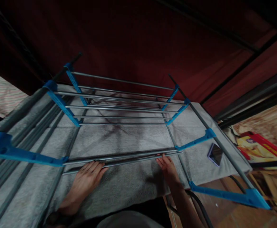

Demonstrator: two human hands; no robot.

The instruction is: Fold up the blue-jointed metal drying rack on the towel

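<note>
A half-assembled rack of grey metal tubes and blue plastic brackets lies on a grey cloth [133,139]. My left hand [89,179] is closed over the left part of a loose grey metal rod [131,161], knuckles up. Near the rod's right end, my right hand [168,166] pinches it with thumb and fingers. Just beyond it runs another rod [119,156], reaching from the left blue bracket [38,157] to the right blue bracket [196,141]. Farther back, several rods span between two pairs of blue brackets. The lower right blue bracket [228,194] has no rod across it.
Several loose tubes [37,125] lie along the left side of the cloth. A phone [215,154] rests on the cloth at right. Beyond the edge are a red and yellow package [259,147] and wooden slats [276,190]. Dark red fabric [133,41] hangs behind the rack.
</note>
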